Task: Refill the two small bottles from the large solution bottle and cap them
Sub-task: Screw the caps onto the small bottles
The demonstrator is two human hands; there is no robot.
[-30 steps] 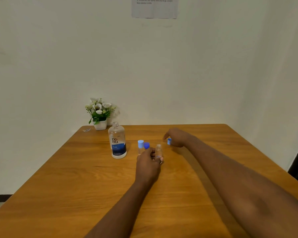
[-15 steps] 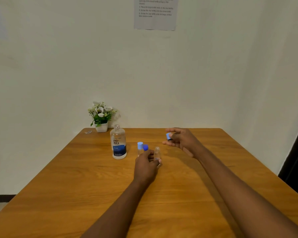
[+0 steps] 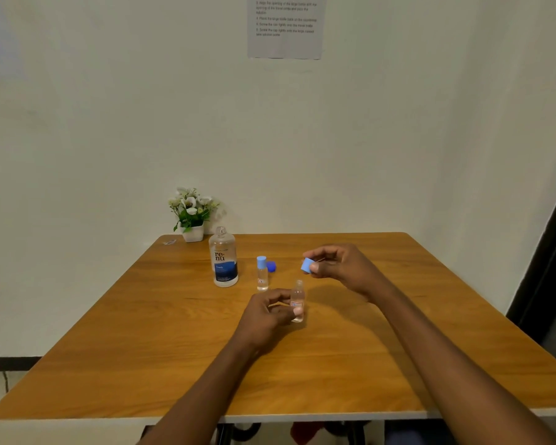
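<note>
My left hand grips a small clear bottle that has no cap and holds it just above the wooden table. My right hand pinches a light blue cap a little above and to the right of that bottle's open neck. A second small bottle with a light blue cap stands upright behind. The large solution bottle stands uncapped to the left. Its dark blue cap lies on the table behind the second small bottle.
A small white pot of flowers sits at the table's far left corner, with a small clear scrap beside it. A printed sheet hangs on the wall. A dark door frame is at the right.
My right hand has picked the light blue cap off the table and brought it back toward the open small bottle. My left hand has drawn that bottle nearer to me.
</note>
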